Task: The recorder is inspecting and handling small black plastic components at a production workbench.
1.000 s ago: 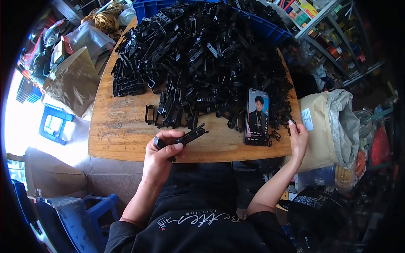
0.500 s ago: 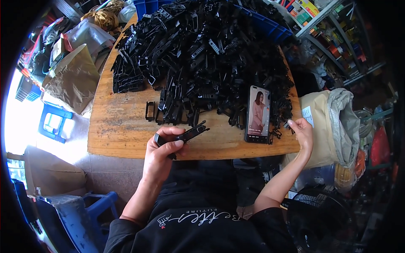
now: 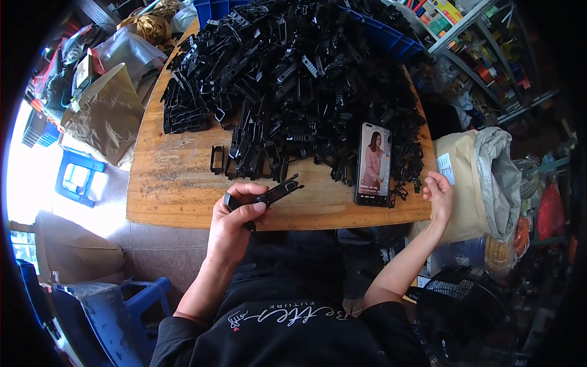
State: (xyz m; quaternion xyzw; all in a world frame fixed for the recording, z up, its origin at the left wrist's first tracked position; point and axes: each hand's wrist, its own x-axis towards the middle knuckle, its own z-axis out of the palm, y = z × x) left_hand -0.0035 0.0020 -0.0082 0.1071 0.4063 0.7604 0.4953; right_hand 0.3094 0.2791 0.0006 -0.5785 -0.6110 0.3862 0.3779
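My left hand (image 3: 235, 214) grips a long, narrow black plastic part (image 3: 282, 189) between thumb and fingers, just above the table's front edge. The part's slotted, forked end points up and to the right. My right hand (image 3: 438, 194) hovers at the table's right corner, to the right of the phone, with its fingers curled in. Whatever those fingers hold, if anything, is hidden. A big heap of similar black parts (image 3: 275, 79) covers the far side of the wooden table (image 3: 165, 183). One loose black frame-like part (image 3: 217, 159) lies at the heap's near left edge.
A phone (image 3: 372, 165) showing a video leans against the heap's near right side. Blue crates (image 3: 385, 37) stand behind the heap. Sacks (image 3: 471, 177) crowd the table's right side; a brown paper bag (image 3: 101, 116) and blue stool (image 3: 79, 177) are left. A black fan (image 3: 465, 312) stands low right.
My right hand has turned and its fingers have curled in; the small greyish piece at its fingertips no longer shows. My left hand and its black part have hardly moved.
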